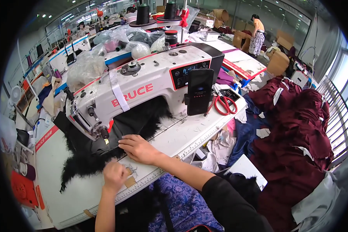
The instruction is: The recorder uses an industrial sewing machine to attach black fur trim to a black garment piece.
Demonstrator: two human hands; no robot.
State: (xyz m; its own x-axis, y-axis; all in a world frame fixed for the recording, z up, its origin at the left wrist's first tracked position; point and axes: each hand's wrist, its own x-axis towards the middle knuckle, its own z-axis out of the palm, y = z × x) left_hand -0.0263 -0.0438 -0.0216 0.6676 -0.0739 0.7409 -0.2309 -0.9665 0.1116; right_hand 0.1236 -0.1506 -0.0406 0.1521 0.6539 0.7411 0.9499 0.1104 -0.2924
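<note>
A black fur piece [83, 166] with a smooth black backing [133, 119] lies under the head of a white industrial sewing machine [150, 83]. Its fluffy edge spreads left over the white table. My right hand [140, 149] is just right of the needle area [105, 141], its fingers together and bent over the near edge of the piece. Closer to me, my left hand [116, 176] is closed like a fist at the fur's near edge; its fingertips are mostly hidden. A phone [200, 92] is mounted on the machine's right end, beside red-handled scissors [224, 105].
A measuring tape [187, 149] runs along the table's front edge. Burgundy fabric [294, 135] is heaped at the right, near a railing [338, 116]. Thread cones [143, 15] stand behind the machine among plastic bags [87, 69]. A person [257, 34] stands at the far right.
</note>
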